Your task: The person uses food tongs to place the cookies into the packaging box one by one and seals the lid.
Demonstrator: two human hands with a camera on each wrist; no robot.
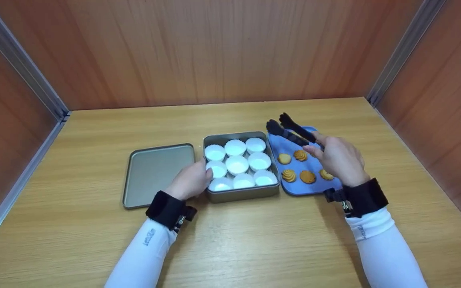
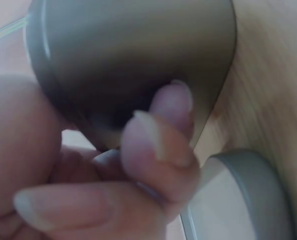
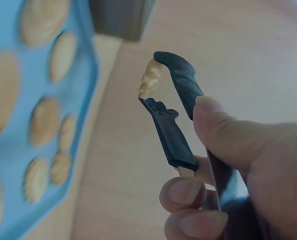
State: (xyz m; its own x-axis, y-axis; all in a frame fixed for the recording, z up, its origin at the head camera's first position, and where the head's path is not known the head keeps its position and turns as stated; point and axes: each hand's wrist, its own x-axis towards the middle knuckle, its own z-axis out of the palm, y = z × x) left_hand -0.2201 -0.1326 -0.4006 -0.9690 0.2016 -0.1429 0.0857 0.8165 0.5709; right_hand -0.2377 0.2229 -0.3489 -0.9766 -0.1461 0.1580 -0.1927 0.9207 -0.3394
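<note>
My left hand (image 1: 190, 181) holds the left wall of a square metal tin (image 1: 243, 195), its thumb over the rim. In the left wrist view, curled fingers (image 2: 161, 145) lie against the tin's outer side. White paper baking cups (image 1: 237, 165) stand in rows inside the tin. With my right hand (image 1: 341, 159) I grip black paw-tipped tongs (image 1: 294, 132) above the far part of a blue tray (image 1: 294, 189). A ridged cookie (image 3: 150, 79) sits between the tong tips in the right wrist view; the head view does not show it clearly. Several cookies (image 1: 307, 176) lie on the tray.
The tin's flat lid (image 1: 160, 174) lies left of the tin on the wooden table (image 1: 238, 244). Tin and tray stand side by side. Wood-panelled walls (image 1: 222, 52) with metal corner posts enclose the table at the back and both sides.
</note>
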